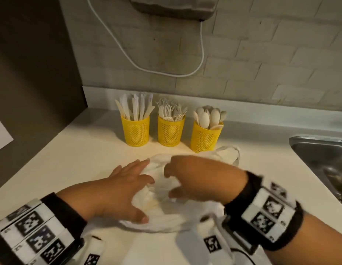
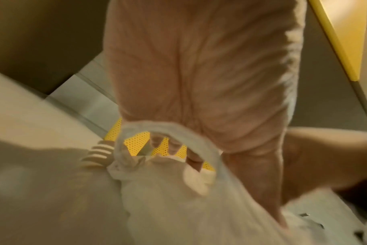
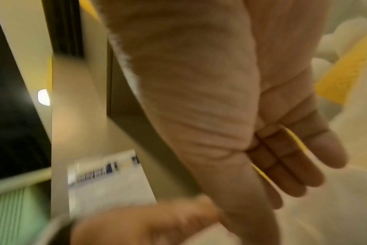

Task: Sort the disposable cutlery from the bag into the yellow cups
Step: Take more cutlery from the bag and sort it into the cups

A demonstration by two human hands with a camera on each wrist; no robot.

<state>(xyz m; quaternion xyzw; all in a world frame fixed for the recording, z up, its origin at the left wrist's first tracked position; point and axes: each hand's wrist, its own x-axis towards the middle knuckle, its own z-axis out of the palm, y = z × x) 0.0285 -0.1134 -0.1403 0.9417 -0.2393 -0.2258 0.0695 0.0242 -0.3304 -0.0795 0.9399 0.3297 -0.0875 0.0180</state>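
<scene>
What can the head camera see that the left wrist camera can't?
Only the head view shows the three cups' contents: knives, forks and spoons, plus the sink and the right hand. Only the left wrist view shows the left hand's palm close up and a bag handle looping beneath it. Both show the white bag and yellow cups.

no words or numbers clear enough to read, only black-and-white square codes on the wrist bands [image 1: 269,213]
</scene>
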